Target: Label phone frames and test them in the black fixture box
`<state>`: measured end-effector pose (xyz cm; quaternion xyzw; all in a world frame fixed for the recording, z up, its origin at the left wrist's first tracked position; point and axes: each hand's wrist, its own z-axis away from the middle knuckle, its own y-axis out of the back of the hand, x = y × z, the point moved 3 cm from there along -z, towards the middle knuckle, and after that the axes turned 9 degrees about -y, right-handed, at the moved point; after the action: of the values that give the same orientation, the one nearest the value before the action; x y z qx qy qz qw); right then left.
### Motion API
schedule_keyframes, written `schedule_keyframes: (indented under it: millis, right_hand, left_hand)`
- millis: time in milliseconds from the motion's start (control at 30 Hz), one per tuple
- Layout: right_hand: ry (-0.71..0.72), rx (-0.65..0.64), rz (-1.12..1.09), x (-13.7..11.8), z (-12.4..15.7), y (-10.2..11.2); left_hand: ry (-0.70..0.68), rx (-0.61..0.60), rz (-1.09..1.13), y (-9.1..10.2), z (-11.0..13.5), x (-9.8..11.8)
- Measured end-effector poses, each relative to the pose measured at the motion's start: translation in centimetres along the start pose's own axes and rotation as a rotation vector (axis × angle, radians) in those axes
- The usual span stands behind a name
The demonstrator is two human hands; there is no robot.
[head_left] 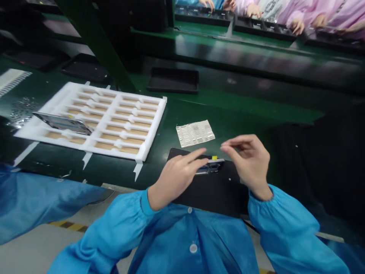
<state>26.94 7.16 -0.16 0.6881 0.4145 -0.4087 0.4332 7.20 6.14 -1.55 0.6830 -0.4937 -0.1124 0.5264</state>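
Observation:
My left hand (pixel 180 171) is closed around one end of a thin, shiny phone frame (pixel 212 167) with a small yellow tab (pixel 214 157) at its upper edge. Its index finger reaches out above the frame. The frame is tilted over a black mat (pixel 209 194), and part of it is hidden behind my fingers. Just to the right, my right hand (pixel 251 161) is raised with thumb and index finger pinched together. Whatever lies in that pinch is too small to name. Beyond both hands lies a pale sheet with rows of silvery strips (pixel 195 133).
At left, a white foam tray (pixel 142 150) with slotted compartments is taped down; a similar frame (pixel 64 123) leans in it. Small metallic pieces (pixel 24 110) lie farther left. Behind stands a black tray (pixel 173 80). Co-workers' hands (pixel 253 10) show across the bench.

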Motion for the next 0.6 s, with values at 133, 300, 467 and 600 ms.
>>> schedule_keyframes:
  millis: [133, 300, 467, 600]
  right_hand:
    - [0.233, -0.252, 0.336, -3.2, 3.6, 0.5]
    - [0.356, -0.418, 0.557, -4.1, 4.5, 0.0]
    - [0.367, -0.564, 0.728, -4.7, 4.2, -0.9]
    - [0.408, -0.623, 0.868, -6.0, 4.2, -1.8]
  left_hand:
    - [-0.124, 0.056, -0.040, 0.7, 1.5, 2.5]
    - [-0.077, 0.120, -0.023, 1.0, 2.8, 2.0]
    - [-0.044, 0.172, 0.033, 0.5, 3.4, 1.6]
    - [-0.047, 0.187, 0.047, 0.4, 3.5, 1.7]
